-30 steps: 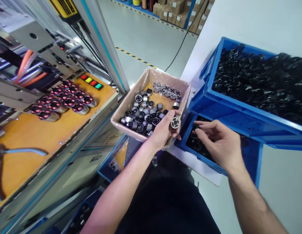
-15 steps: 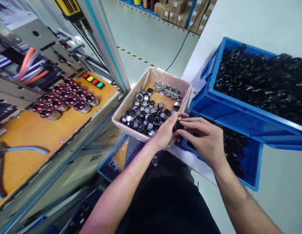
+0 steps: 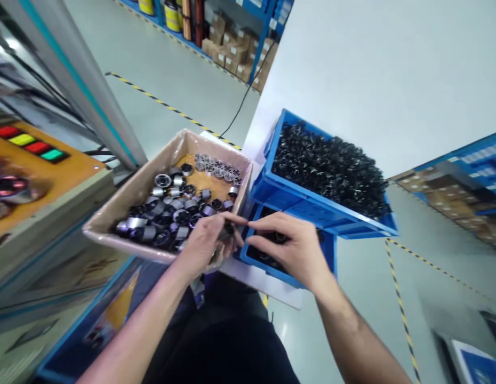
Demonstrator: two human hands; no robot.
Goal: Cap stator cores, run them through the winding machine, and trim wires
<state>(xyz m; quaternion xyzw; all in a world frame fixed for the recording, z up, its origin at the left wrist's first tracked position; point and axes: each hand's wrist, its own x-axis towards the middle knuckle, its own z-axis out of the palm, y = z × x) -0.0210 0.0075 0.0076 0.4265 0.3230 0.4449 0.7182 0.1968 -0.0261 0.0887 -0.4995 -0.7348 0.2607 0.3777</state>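
Note:
My left hand (image 3: 206, 237) is closed around a small dark-ended stator core (image 3: 227, 231) at the right rim of a plastic-lined box (image 3: 128, 249); fingers hide much of the part. Loose silver-and-black stator cores (image 3: 182, 216) fill the near side of that box, and neat rows of them (image 3: 218, 168) stand at its far side. My right hand (image 3: 290, 242) hovers over the lower blue bin (image 3: 332, 250), thumb and forefinger slightly apart near my left fingertips. Nothing shows between them. Black plastic pieces (image 3: 328, 165) heap up in the upper blue bin (image 3: 312, 209).
A white table (image 3: 352, 69) carries the blue bins. At left is an orange machine bench (image 3: 80, 184) with coloured buttons (image 3: 30, 143) and copper-wound stators (image 3: 10, 186). A metal post (image 3: 80, 80) rises beside the box. Shelves with cartons (image 3: 232, 48) stand behind.
The view has swung right, so the box and bins appear further left. My right hand has drawn slightly away from the part, which stays in my left hand.

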